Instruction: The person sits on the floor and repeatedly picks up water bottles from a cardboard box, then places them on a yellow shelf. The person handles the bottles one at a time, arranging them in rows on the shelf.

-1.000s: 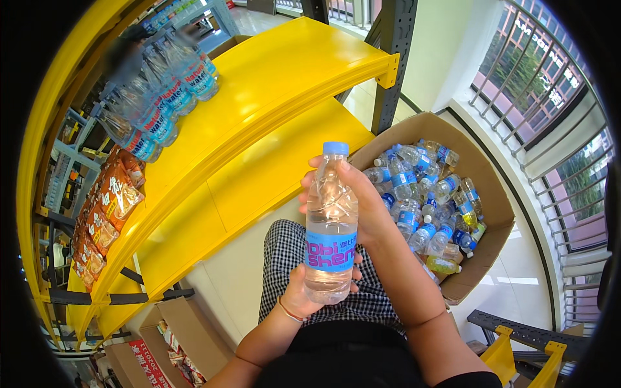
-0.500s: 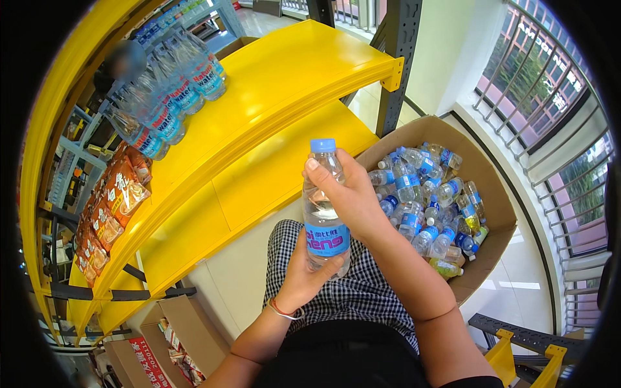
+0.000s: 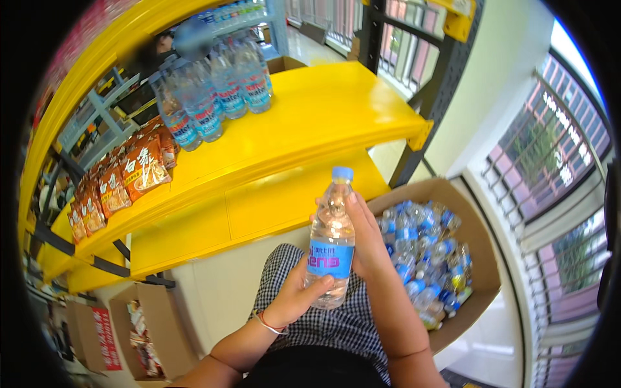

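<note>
A clear plastic water bottle [image 3: 333, 229] with a blue cap and a blue label stands upright between my two hands, in front of my body. My left hand [image 3: 303, 291] grips its lower part, the thumb across the front below the label. Around the upper right side my right hand [image 3: 367, 236] is closed, its fingers partly hidden behind the bottle. On the yellow shelf [image 3: 310, 123] beyond stand several larger water bottles [image 3: 210, 97], grouped in rows. Left of them lie orange instant noodle packs [image 3: 142, 171].
To the right on the floor, a large cardboard box [image 3: 475, 291] holds many loose bottles. A lower yellow shelf [image 3: 259, 210] runs under the upper one. More cardboard boxes [image 3: 171, 330] sit at the lower left. A dark metal post [image 3: 420, 139] rises at the shelf's right end.
My view has swung up toward the shelf. My right hand has shifted from the bottle's neck to its side, with the thumb off the front. Both hands still hold the bottle.
</note>
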Motion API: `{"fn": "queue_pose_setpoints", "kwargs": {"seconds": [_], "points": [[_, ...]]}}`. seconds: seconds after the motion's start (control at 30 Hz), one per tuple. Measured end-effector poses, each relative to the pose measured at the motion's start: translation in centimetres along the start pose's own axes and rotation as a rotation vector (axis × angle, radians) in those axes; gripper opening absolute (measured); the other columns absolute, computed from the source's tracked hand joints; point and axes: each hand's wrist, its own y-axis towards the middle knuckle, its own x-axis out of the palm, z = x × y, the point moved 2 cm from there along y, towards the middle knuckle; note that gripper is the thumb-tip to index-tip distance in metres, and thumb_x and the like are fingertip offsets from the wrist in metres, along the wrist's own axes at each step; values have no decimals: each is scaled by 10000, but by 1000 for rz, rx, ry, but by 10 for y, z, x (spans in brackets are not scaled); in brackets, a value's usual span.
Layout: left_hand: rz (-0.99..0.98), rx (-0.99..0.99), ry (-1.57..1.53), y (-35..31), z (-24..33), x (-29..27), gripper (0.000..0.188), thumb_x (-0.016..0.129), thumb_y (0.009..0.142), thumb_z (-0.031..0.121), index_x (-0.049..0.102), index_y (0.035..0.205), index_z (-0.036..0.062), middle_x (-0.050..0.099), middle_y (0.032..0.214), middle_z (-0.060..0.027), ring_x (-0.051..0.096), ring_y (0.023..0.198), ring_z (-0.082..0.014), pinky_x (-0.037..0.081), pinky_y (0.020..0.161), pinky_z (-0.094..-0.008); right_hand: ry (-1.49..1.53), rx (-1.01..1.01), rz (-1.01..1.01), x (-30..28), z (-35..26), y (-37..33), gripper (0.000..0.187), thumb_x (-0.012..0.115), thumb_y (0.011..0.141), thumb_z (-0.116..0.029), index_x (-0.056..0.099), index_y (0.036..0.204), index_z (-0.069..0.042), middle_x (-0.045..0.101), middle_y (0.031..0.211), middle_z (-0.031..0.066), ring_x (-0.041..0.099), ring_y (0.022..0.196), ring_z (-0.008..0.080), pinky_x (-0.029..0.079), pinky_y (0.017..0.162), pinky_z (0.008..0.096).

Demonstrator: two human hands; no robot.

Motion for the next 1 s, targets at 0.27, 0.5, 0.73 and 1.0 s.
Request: {"fn": "queue_pose_setpoints", "kwargs": {"seconds": [0.27,0.5,0.73,1.0], "points": [[-54,252,172,17,19,-14,466,576,904,210,394,1281,6,498,1207,-92,497,1107,-163,387,966,-325,-148,-112,-98,32,-22,20,395,412,960,-324,432,1230,-37,590,1042,138,624,883,247,525,743,355],[-30,188,241,59,68,-55,532,632,873,268,432,1276,-16,579,1130,-73,561,997,-122,456,878,-271,-354,-370,-239,63,-45,68,316,416,961,-245,460,1178,-19,574,994,78,568,872,149,470,767,282],[178,297,341,114,100,-96,514,684,828,186,464,1254,-1,585,1107,-64,563,973,-123,461,863,-275,-843,-548,-322,84,-59,123,516,478,945,-322,330,1323,-4,539,1168,210,546,1079,297,415,906,366],[314,388,361,189,108,-132,513,688,809,128,466,1250,-13,585,1081,-93,545,997,-149,452,880,-297,-1128,-541,-352,31,-32,185,849,672,799,-198,128,1429,-34,437,1283,269,453,1186,403,385,971,411]]}}
